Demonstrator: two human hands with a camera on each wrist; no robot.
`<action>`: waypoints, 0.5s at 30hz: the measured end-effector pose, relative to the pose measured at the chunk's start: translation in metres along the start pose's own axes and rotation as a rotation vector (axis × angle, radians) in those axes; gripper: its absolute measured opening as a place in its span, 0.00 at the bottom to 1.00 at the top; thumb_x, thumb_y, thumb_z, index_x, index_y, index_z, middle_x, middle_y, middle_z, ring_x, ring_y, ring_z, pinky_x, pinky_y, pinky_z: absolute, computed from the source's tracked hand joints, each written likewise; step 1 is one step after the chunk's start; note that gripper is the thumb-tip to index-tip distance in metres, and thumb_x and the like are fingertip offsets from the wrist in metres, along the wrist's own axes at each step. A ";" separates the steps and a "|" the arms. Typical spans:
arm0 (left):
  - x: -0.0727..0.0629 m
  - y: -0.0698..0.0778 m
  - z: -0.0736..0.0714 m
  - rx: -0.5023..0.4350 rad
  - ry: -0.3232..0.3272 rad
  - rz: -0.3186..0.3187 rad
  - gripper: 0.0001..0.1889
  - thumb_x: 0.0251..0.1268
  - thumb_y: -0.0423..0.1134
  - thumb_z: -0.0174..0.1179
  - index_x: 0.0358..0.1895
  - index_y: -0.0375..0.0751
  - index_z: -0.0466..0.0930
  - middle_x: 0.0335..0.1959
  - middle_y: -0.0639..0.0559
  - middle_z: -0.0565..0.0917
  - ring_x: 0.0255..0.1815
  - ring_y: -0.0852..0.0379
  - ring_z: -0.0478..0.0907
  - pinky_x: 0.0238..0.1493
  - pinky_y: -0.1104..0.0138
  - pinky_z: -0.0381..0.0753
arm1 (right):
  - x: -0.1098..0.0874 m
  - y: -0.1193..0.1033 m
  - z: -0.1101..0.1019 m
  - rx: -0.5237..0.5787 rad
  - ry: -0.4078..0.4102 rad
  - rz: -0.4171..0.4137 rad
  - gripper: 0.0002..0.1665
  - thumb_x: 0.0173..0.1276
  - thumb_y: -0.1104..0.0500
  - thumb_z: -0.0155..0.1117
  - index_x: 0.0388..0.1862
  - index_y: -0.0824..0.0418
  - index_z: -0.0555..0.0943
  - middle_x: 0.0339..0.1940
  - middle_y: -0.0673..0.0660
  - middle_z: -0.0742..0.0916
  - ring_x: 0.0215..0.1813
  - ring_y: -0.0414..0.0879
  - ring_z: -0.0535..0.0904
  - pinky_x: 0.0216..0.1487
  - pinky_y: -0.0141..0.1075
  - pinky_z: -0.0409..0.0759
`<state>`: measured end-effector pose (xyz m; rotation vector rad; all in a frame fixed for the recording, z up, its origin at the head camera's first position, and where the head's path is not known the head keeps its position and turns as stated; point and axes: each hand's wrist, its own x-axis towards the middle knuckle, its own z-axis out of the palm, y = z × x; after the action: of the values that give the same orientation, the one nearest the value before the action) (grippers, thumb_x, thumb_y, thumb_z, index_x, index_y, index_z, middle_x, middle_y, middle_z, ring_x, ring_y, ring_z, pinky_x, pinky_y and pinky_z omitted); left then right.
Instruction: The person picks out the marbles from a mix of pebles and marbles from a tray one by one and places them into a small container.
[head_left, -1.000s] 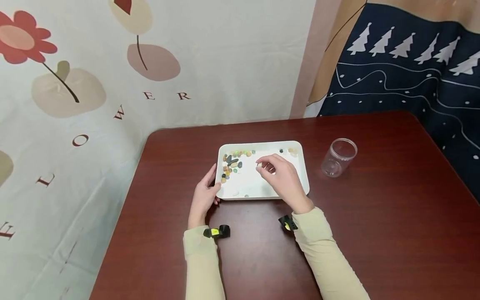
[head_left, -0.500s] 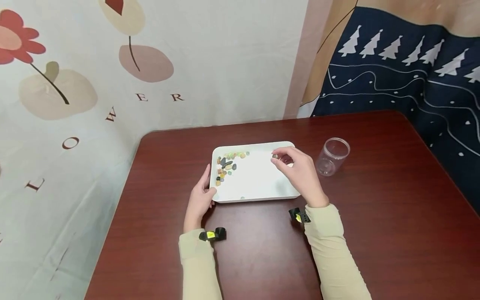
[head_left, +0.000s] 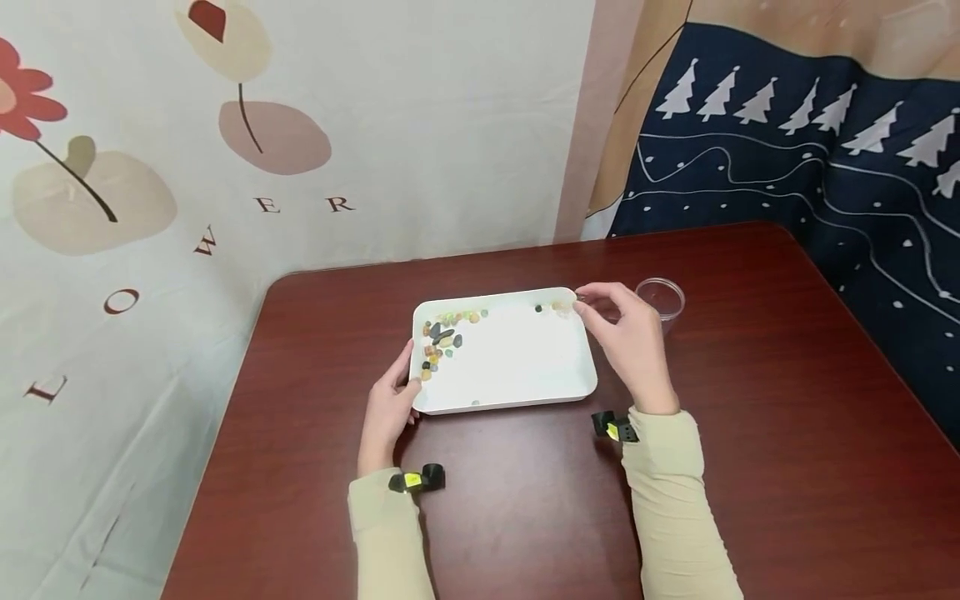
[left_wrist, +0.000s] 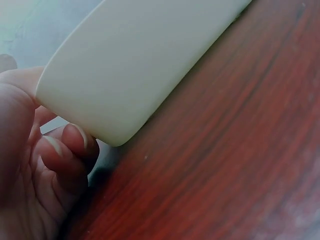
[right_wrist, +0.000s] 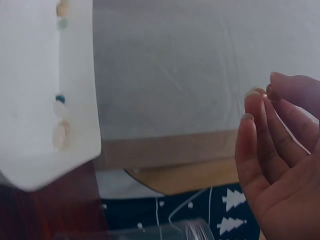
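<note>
Free: middle of tray (head_left: 517, 358); table (head_left: 517, 500) before it | Blocked: pebbles (head_left: 446, 342) inside left end; jar (head_left: 666, 302) past right

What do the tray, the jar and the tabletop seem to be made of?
Tray: probably smooth white plastic, judging by its thin, rounded rim.
Jar: clear, glossy plastic or glass; its background shows through, but which is unclear.
Tabletop: wood or wood-look laminate, satiny, with streaky reddish grain.

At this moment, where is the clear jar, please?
In the head view, the clear jar stands right of the white tray, partly hidden behind the right grip.
</note>
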<state>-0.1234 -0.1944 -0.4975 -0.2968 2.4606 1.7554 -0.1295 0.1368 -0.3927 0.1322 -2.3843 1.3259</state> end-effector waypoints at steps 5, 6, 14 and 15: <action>0.002 0.001 0.000 0.013 0.003 0.003 0.31 0.58 0.35 0.50 0.61 0.76 0.61 0.57 0.64 0.70 0.10 0.51 0.68 0.11 0.60 0.71 | 0.003 0.006 -0.011 0.047 0.091 0.039 0.17 0.55 0.43 0.63 0.42 0.46 0.81 0.35 0.42 0.82 0.36 0.35 0.76 0.35 0.29 0.74; 0.002 0.001 0.000 0.016 0.003 0.006 0.31 0.58 0.36 0.50 0.61 0.77 0.61 0.57 0.65 0.70 0.11 0.51 0.68 0.11 0.60 0.71 | 0.003 0.007 -0.013 0.053 0.110 0.046 0.17 0.54 0.43 0.63 0.41 0.46 0.81 0.34 0.42 0.82 0.36 0.35 0.76 0.34 0.28 0.74; 0.001 -0.003 0.000 0.024 0.016 0.012 0.32 0.56 0.36 0.49 0.59 0.80 0.61 0.56 0.65 0.71 0.11 0.47 0.68 0.11 0.58 0.72 | 0.002 0.012 -0.029 0.123 0.186 0.093 0.15 0.55 0.47 0.64 0.42 0.47 0.82 0.35 0.46 0.82 0.37 0.38 0.76 0.37 0.28 0.73; 0.000 -0.003 0.000 0.023 0.011 0.012 0.32 0.56 0.36 0.49 0.59 0.80 0.60 0.57 0.65 0.71 0.11 0.47 0.68 0.11 0.58 0.72 | 0.001 0.011 -0.031 0.135 0.193 0.099 0.15 0.55 0.48 0.65 0.42 0.48 0.82 0.36 0.47 0.82 0.37 0.39 0.76 0.37 0.28 0.73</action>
<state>-0.1229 -0.1951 -0.5005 -0.2914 2.4936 1.7337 -0.1242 0.1694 -0.3867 -0.0745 -2.1653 1.4741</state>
